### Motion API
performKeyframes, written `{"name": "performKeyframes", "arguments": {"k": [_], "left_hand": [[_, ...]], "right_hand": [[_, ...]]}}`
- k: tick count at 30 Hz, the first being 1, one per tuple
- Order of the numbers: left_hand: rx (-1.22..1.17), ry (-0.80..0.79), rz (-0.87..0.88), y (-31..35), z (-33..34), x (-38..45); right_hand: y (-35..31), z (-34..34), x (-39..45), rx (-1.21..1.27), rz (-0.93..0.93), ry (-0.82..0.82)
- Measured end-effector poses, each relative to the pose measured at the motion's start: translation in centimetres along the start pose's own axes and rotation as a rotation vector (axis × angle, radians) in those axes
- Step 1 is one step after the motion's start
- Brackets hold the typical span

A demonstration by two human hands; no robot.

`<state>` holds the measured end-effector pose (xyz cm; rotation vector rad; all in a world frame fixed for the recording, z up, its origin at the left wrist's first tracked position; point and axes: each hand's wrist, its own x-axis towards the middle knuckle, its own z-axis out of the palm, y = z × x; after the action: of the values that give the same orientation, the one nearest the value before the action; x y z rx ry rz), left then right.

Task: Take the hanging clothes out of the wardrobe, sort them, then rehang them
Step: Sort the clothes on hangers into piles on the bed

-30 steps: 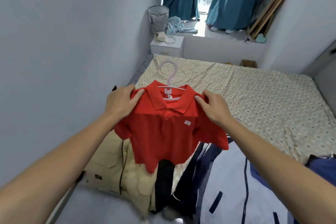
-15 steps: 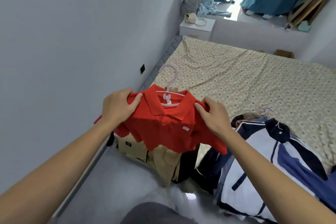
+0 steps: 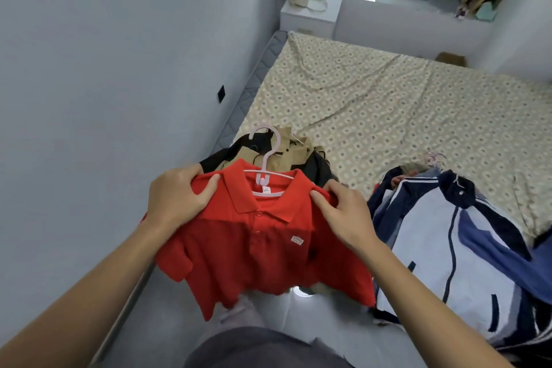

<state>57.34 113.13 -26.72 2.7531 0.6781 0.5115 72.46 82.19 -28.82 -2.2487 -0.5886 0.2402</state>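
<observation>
Both hands, left hand [image 3: 176, 199] and right hand [image 3: 343, 215], pinch the shoulders of the red polo shirt [image 3: 257, 248] on its pink hanger [image 3: 264, 164], which should be lowered level onto the khaki pile [image 3: 286, 149] just beyond the fingers, collar flat.
</observation>
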Motion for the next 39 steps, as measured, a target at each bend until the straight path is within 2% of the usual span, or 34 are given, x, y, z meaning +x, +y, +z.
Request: {"name": "performKeyframes", "arguments": {"k": [6, 10, 15, 18, 24, 28, 32, 36, 39], "left_hand": [[-0.071, -0.150, 0.003, -5.2, 7.1, 9.8], [-0.079, -0.281, 0.042, -8.0, 14.9, 16.8], [-0.047, -0.397, 0.188, -9.1, 24.5, 23.7], [0.022, -0.483, 0.197, -9.7, 29.7, 26.7], [0.061, -0.500, 0.132, -10.0, 36.1, 29.8], [0.066, -0.528, 0.145, -8.9, 36.7, 30.3], [0.037, -0.545, 0.242, -5.4, 36.7, 27.7], [0.034, -0.568, 0.351, 0.6, 37.2, 25.2], [0.015, -0.571, 0.436, 6.6, 37.4, 23.7]], "right_hand": [[1.1, 5.7, 8.7, -0.063, 0.160, -0.025], [5.1, 10.2, 15.6, -0.123, 0.305, -0.044], [11.1, 15.0, 23.2, -0.192, 0.447, -0.079], [14.3, 17.0, 26.9, -0.275, 0.500, -0.103], [19.0, 19.7, 33.5, -0.367, 0.518, -0.139], [19.8, 19.2, 34.5, -0.329, 0.512, -0.111], [21.0, 16.4, 30.8, -0.322, 0.507, -0.119], [23.0, 11.9, 26.8, -0.344, 0.490, -0.116], [25.4, 7.7, 24.1, -0.306, 0.505, -0.047]]}}
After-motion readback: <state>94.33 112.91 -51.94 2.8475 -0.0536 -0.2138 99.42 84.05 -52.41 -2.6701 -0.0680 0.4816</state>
